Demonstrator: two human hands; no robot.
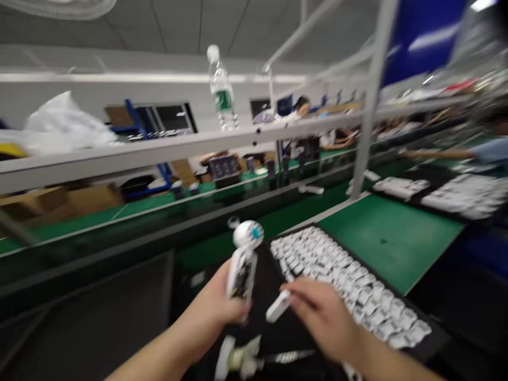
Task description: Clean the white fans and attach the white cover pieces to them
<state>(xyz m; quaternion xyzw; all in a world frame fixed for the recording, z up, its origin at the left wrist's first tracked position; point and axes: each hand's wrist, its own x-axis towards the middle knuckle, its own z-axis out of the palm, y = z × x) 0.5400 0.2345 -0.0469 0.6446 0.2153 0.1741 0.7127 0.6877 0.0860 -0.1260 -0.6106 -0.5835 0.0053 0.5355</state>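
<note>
L hand point(210, 309) closed round white gadget point(242, 272), R hand point(321, 323) part-curled, holding small white piece point(278, 307), w/ parts tray point(434, 341) just right of it.

Grey panelled ceiling point(190, 21) across the top, white back wall point(79, 87) with a dark window point(170, 117) at upper left (blue frame beside it), cardboard boxes point(67, 201) at left, long green-topped workbench point(119, 211) crossing mid-frame, blue panel point(420, 37) at upper right.

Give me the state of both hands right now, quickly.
Left hand: closed, holding a white handheld device.
Right hand: closed, holding a small white oblong part.
</note>
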